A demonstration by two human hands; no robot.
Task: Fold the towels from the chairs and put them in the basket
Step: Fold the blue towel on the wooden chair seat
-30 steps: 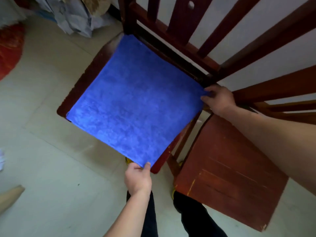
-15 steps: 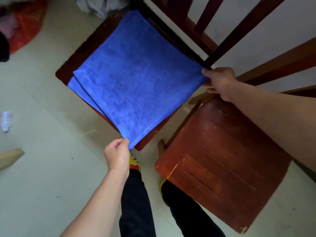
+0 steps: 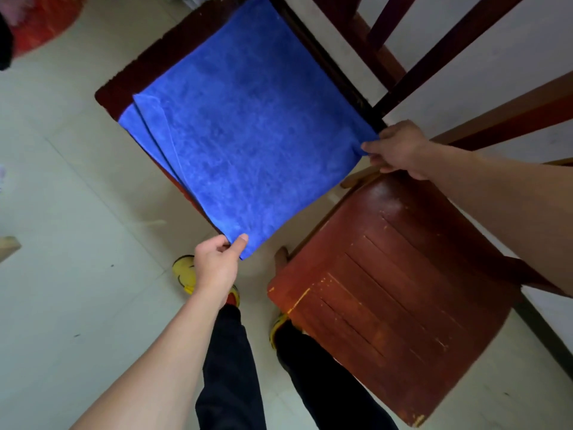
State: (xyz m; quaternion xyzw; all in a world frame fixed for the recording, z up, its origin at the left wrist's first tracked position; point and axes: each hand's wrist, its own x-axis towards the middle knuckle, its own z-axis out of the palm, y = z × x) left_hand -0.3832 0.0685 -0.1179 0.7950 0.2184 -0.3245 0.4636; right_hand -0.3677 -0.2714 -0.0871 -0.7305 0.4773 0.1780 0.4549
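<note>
I had the blue towel [image 3: 254,125] doubled and nearly square over the left chair [image 3: 130,85], one corner pointing at me. My left hand [image 3: 217,268] pinched that near corner; my right hand [image 3: 400,148] pinched the right corner.

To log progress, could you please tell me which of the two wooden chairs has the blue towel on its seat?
The darker chair on the left; the blue towel covers its seat, while the redder chair beside it has a bare seat.
</note>
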